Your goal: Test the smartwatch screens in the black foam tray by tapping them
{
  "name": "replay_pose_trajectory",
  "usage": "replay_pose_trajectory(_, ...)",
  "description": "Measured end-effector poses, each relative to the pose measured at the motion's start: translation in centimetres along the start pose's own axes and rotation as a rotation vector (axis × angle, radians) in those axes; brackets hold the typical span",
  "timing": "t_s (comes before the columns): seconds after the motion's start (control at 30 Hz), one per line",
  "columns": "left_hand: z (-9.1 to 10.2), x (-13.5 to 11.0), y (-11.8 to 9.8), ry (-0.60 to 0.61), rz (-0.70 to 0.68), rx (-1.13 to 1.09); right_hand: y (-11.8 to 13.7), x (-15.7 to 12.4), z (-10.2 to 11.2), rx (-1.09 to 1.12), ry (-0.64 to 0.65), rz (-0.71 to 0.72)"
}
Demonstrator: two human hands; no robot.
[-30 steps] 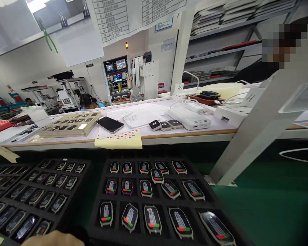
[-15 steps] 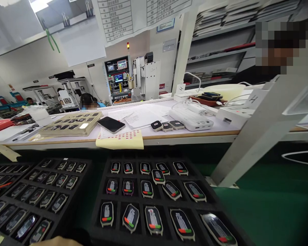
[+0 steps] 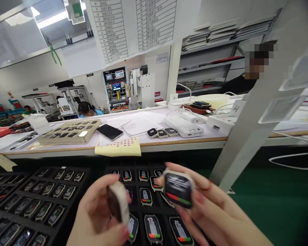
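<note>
My left hand (image 3: 97, 215) is closed round a small watch-like device (image 3: 118, 201), held on edge so its pale rim faces me. My right hand (image 3: 210, 208) grips a second device (image 3: 178, 189) with its dark lit screen toward me, showing a red and green bar. Both hands hover over a black foam tray (image 3: 149, 171) whose pockets hold several lit devices of the same kind. A second black tray (image 3: 31, 205) with dark-screened devices lies to the left.
Behind the trays runs a white bench with a yellow sticker sheet (image 3: 119, 147), a phone (image 3: 109, 132), a beige tray (image 3: 70, 131), three loose devices (image 3: 162, 133) and white power banks (image 3: 183, 126). A slanted white post (image 3: 246, 130) rises at right. People sit beyond.
Both hands have come up into view, each holding a device; before only a sliver of a hand showed at the bottom edge. The camera tilted slightly upward.
</note>
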State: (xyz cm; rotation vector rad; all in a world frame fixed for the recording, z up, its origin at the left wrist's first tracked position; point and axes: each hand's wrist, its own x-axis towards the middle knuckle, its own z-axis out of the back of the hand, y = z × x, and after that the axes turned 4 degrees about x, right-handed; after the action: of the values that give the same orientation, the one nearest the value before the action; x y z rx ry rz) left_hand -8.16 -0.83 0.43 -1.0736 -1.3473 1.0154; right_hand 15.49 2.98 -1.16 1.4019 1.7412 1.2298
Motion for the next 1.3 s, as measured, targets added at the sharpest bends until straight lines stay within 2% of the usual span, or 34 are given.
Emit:
replay_pose_trajectory(0.1,-2.4,1.8,-0.5,0.029,0.072,-0.046,0.5,0.9,-1.2,-0.009,0.112,-0.013)
replay_pose_trajectory(0.23,-3.6,3.0,0.4,0.065,0.042,-0.025,0.5,1.8,-1.5,-0.127,0.075,0.0)
replay_pose_trajectory(0.43,-3.5,3.1,1.5,0.166,0.042,0.117,0.6,1.7,-1.4,-0.199,0.013,0.037)
replay_pose_trajectory(0.67,-3.3,3.2,1.4,0.149,0.063,0.238,0.6,2.1,-1.8,-0.249,-0.089,0.055)
replay_pose_trajectory(0.97,-3.5,3.5,1.3,0.166,0.048,0.201,-0.1,2.3,-0.8,-0.141,-0.073,0.077)
replay_pose_trajectory(1.13,-3.3,3.4,1.3,0.117,0.027,0.194,-0.3,2.5,-0.6,-0.049,-0.025,0.077)
replay_pose_trajectory(1.3,-3.4,3.4,0.9,0.095,0.015,0.181,-0.1,2.5,-0.6,-0.05,-0.016,0.08)
